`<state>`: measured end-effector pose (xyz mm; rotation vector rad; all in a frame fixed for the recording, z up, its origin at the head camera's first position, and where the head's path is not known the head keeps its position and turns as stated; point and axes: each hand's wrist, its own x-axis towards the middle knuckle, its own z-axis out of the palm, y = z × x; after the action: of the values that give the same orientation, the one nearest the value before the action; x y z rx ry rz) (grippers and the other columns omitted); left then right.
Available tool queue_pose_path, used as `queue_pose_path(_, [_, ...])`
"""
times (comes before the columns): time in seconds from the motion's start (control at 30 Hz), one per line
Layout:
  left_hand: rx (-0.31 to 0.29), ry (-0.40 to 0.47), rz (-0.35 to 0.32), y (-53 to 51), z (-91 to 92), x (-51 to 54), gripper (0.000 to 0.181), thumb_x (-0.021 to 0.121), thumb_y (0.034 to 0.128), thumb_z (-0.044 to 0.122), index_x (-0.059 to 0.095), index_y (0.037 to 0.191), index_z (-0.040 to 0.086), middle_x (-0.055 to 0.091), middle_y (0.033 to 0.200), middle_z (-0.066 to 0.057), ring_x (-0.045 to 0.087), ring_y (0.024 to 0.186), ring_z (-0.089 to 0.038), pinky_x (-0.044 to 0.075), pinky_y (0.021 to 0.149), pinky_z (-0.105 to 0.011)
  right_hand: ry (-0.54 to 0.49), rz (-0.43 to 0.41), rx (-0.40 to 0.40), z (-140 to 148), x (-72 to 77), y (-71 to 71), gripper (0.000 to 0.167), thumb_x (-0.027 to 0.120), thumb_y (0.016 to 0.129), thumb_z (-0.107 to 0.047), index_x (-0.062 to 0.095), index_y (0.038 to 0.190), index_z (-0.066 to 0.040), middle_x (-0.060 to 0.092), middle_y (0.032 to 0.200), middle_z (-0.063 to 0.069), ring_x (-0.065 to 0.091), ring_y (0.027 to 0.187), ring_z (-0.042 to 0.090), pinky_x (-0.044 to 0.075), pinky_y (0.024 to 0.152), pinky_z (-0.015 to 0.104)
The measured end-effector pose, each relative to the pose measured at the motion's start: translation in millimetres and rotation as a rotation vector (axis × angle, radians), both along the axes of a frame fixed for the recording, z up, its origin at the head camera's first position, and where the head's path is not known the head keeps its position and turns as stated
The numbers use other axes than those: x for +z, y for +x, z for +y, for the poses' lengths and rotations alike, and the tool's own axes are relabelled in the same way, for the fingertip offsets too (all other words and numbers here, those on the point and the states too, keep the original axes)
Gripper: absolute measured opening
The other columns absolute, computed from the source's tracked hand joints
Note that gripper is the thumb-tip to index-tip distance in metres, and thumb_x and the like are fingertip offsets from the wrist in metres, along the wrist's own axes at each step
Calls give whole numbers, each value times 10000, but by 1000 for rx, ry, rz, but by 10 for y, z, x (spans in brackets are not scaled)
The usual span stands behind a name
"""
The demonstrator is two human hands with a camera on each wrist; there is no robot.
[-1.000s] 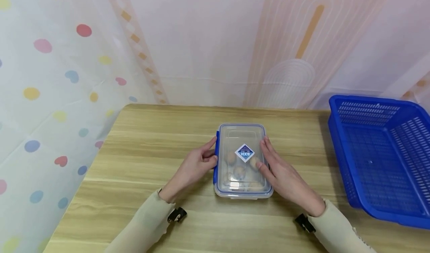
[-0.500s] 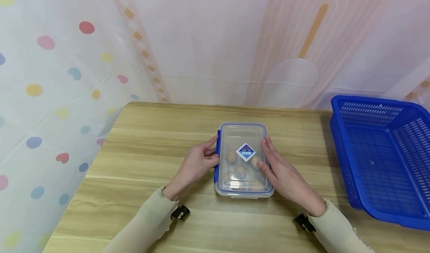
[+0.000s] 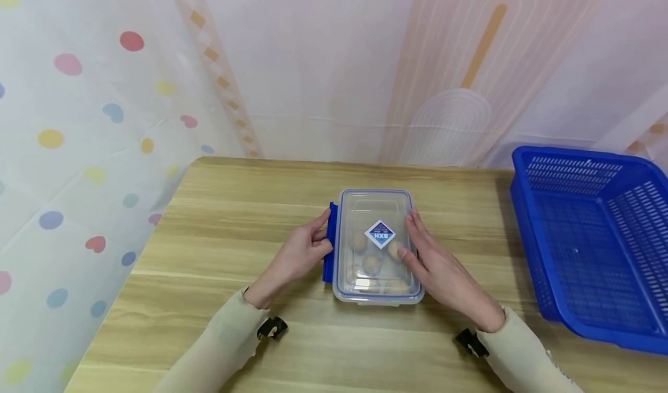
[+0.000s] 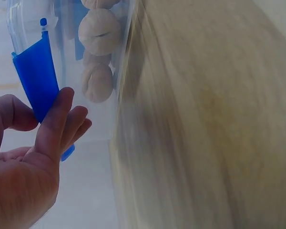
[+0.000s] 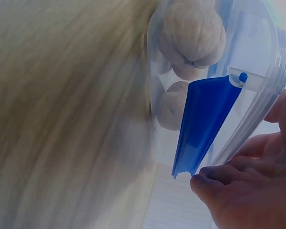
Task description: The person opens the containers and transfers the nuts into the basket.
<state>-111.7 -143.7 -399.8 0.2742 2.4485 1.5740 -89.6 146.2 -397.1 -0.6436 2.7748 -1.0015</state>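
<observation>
A clear plastic food container (image 3: 373, 207) with a blue seal and a diamond-shaped sticker (image 3: 380, 234) stands on the wooden table, lid on. Several walnuts (image 4: 99, 32) show through its walls. My left hand (image 3: 300, 254) pinches the container's left blue latch (image 3: 330, 254) between thumb and fingers; that latch is swung out from the side. On the other side, my right hand (image 3: 443, 271) rests along the lid's right edge, fingers fairly straight, thumb on the lid. The right blue latch (image 5: 205, 119) hangs away from the wall, close to the right fingertips (image 5: 200, 183).
A blue perforated plastic basket (image 3: 553, 300) stands to the right on the wooden table (image 3: 235, 207). Behind the table hangs a patterned cloth (image 3: 323, 62). Black straps (image 3: 272, 327) are worn at both wrists.
The left latch has swung outward from the container's side, with my left hand moving slightly left along with it. My right hand has stayed in place on the lid.
</observation>
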Motion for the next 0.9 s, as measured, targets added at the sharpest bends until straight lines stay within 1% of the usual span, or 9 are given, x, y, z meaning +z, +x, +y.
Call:
queue_pose_path(0.17, [-25, -20, -8, -8, -30, 14, 720, 524, 927, -70, 254, 1595, -66, 658, 1305, -278, 629, 821, -164, 441, 570, -194, -12, -20, -2, 11, 16, -8, 700, 427, 1124, -406, 171, 1638, -4, 34, 1723, 153, 206, 1538, 383, 274, 1192, 579])
queue_pose_path(0.27, [-18, -24, -29, -4, -43, 17, 716, 538, 936, -57, 264, 1598, -51, 661, 1308, -265, 661, 924, -185, 527, 674, -206, -19, -25, 1, 15, 18, -10, 704, 428, 1123, -408, 172, 1637, 0, 38, 1723, 153, 200, 1542, 384, 267, 1196, 582])
queue_pose_path(0.4, [-21, -44, -29, 7, -70, 2, 697, 552, 940, -48, 296, 1588, -51, 662, 1302, -277, 696, 1072, -255, 605, 828, -285, -27, -11, 10, 19, 13, -8, 700, 441, 1122, -392, 183, 1631, 14, 48, 1722, 159, 202, 1542, 387, 262, 1200, 585])
queue_pose_path(0.43, [-24, -52, -24, 7, -78, -3, 687, 554, 940, -49, 310, 1583, -52, 676, 1279, -269, 701, 1053, -255, 613, 829, -310, -28, -9, 10, 20, 10, -12, 700, 444, 1121, -390, 185, 1630, 15, 49, 1722, 159, 203, 1541, 388, 263, 1199, 586])
queue_pose_path(0.53, [-37, -70, -7, 15, -106, -12, 644, 552, 950, -53, 357, 1563, -59, 711, 1205, -230, 687, 911, -203, 604, 760, -276, -27, -7, 9, 21, 10, -15, 703, 449, 1120, -391, 185, 1630, 15, 44, 1722, 156, 208, 1539, 388, 266, 1196, 586])
queue_pose_path(0.63, [-64, -74, 19, 29, -130, -30, 558, 551, 983, -36, 420, 1524, -78, 712, 1212, -219, 651, 825, -175, 569, 693, -241, -32, -5, 7, 22, 0, -11, 703, 449, 1120, -390, 186, 1629, 17, 43, 1722, 157, 208, 1538, 390, 267, 1193, 586])
queue_pose_path(0.67, [-72, -71, 26, 38, -136, -35, 534, 547, 994, -22, 434, 1512, -86, 700, 1249, -230, 674, 851, -186, 566, 710, -217, -36, -3, 8, 21, -1, -8, 702, 449, 1120, -388, 187, 1628, 19, 44, 1721, 160, 209, 1537, 393, 267, 1193, 588])
queue_pose_path(0.77, [-86, -20, 19, 69, -137, -44, 480, 526, 1037, 24, 445, 1492, -103, 606, 1399, -261, 716, 1058, -288, 597, 845, -260, -49, 0, 6, 17, -9, -4, 699, 454, 1120, -382, 193, 1627, 23, 49, 1720, 163, 204, 1538, 397, 264, 1194, 593])
queue_pose_path(0.9, [-59, 20, 17, 131, -104, -25, 501, 494, 1082, 119, 400, 1523, -99, 486, 1522, -255, 614, 1279, -370, 540, 1013, -400, -71, -13, -10, 13, -5, -4, 705, 459, 1116, -401, 197, 1634, 1, 52, 1724, 155, 194, 1545, 388, 256, 1200, 596])
